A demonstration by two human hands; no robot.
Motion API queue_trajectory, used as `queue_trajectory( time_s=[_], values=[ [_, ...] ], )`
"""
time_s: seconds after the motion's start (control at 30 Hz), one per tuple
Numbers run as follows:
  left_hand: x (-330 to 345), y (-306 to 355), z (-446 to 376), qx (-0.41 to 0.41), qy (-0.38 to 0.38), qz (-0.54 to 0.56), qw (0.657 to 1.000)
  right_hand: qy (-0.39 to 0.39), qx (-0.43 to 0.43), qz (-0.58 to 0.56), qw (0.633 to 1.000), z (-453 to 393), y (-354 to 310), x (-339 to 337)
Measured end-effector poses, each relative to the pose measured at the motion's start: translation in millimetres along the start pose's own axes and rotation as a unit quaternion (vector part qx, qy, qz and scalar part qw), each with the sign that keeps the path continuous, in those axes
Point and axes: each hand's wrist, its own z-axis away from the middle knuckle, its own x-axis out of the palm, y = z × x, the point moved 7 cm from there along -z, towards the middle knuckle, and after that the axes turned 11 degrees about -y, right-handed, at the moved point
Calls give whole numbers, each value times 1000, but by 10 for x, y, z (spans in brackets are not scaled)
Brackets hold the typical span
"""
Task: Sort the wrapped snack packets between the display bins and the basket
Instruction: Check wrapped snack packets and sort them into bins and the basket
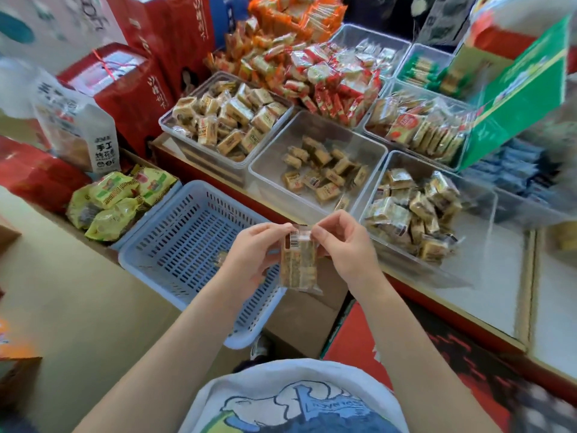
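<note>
Two bare hands, left (254, 254) and right (346, 248), are gripping one clear-wrapped snack packet (298, 260); one slotted blue plastic basket (187, 245) is standing alongside.

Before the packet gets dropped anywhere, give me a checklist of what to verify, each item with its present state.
1. Packet held securely: ok. The left hand and right hand both pinch the top edge of the wrapped packet.
2. Wrapper intact: cannot tell; the picture is too blurred.
3. Packet type identified: cannot tell; a barcode shows, the label is unreadable.
4. Basket has room: ok. The blue basket looks almost bare; one small item seems to lie behind the left hand.
5. Near bin has room: ok. The middle clear bin is sparsely filled.
6. Drop path to the basket: ok; the packet hangs over its right edge.
</note>
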Motion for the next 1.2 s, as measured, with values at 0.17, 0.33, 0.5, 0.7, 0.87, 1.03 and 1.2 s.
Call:
queue_trajectory(
  time_s=[0.17,0.33,0.5,0.7,0.87,1.03,1.2],
  values=[
    [92,-19,37,20,-8,-50,999,20,23,-11,999,110,23,-160],
    [371,-23,50,-14,-135,-90,987,93,25,-33,995,177,21,-372],
    [310,-38,-38,-5,-33,-10,999,37,43,-94,994,179,27,-381],
    [182,-100,-138,-23,41,80,996,2,22,-18,1000,204,30,-334],
    [236,-164,-244,-62,22,-78,995,57,13,47,997,166,32,-460],
    [440,26,-195,76,-79,-226,968,78,16,38,996,155,34,-539],
    [432,84,-181,114,-41,-196,973,86,0,7,996,140,43,-552]
  ],
)
